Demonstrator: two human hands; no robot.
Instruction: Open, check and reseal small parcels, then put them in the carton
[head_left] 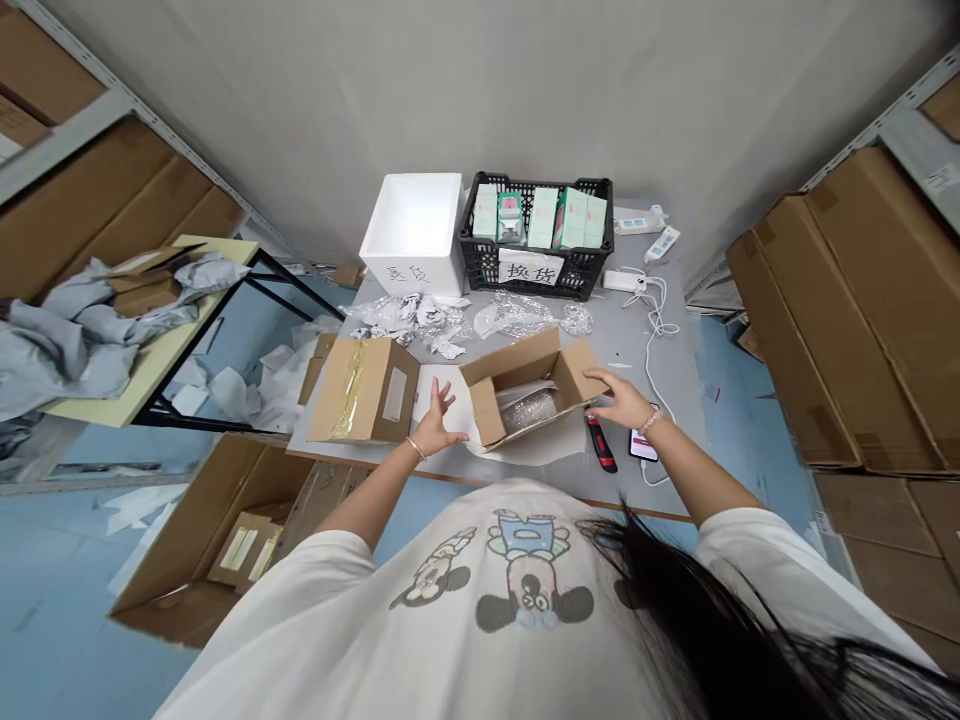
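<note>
An opened cardboard box (519,362) stands tilted on the table with its flaps up. Inside it lies clear bubble wrap (529,408) with something pale I cannot make out. My right hand (624,402) grips the flap at the box's right side, thumb and fingers on either side of it. To the left of the box, my left hand (435,425) is open, fingers spread and apart from the cardboard. A taped cardboard box (360,395) sits beyond it, further left. Below my right hand rests a red and black utility knife (601,444).
At the back stand a white foam box (412,265) and a black crate (480,262) of pale green boxes. Crumpled plastic wrap (517,315) lies before them. A phone (643,445) with a white cable is at right. A large open carton (187,530) sits on the floor.
</note>
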